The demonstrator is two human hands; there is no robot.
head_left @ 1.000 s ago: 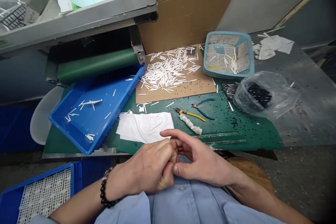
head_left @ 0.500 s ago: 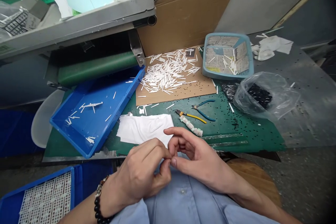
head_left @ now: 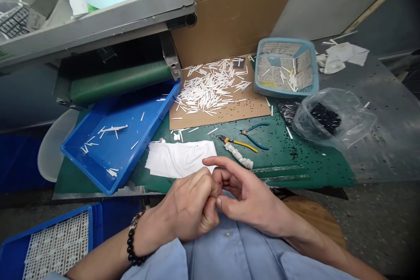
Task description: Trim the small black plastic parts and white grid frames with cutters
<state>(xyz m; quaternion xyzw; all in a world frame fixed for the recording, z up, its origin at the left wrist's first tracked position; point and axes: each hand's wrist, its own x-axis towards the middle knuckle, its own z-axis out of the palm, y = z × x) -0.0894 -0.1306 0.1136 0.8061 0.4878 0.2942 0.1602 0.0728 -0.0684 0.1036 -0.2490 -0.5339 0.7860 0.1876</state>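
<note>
My left hand (head_left: 193,203), with a dark bead bracelet (head_left: 131,240) at the wrist, is closed in front of my shirt. Its fingertips meet those of my right hand (head_left: 252,197). The right index finger is bent outward, while the thumb and other fingers curl in toward the left hand. Whatever the fingertips pinch is hidden or too small to make out. Just beyond the hands lies a white cloth (head_left: 180,157). Yellow-handled cutters (head_left: 241,143) rest beside a wrapped whitish strip (head_left: 241,156), and blue-handled pliers (head_left: 254,135) lie behind them.
Many white sticks (head_left: 210,89) cover a cardboard sheet (head_left: 219,118). A blue tray (head_left: 108,157) tilts at left, near a green roller (head_left: 121,83). A newspaper-lined basket (head_left: 285,92) and a plastic bag (head_left: 354,127) of black bits stand at right. Small black pieces dot the green mat.
My left hand has shifted slightly right and turned, its fingers now folded more tightly against the right fingertips. The right hand keeps nearly the same pose. The view has shifted slightly.
</note>
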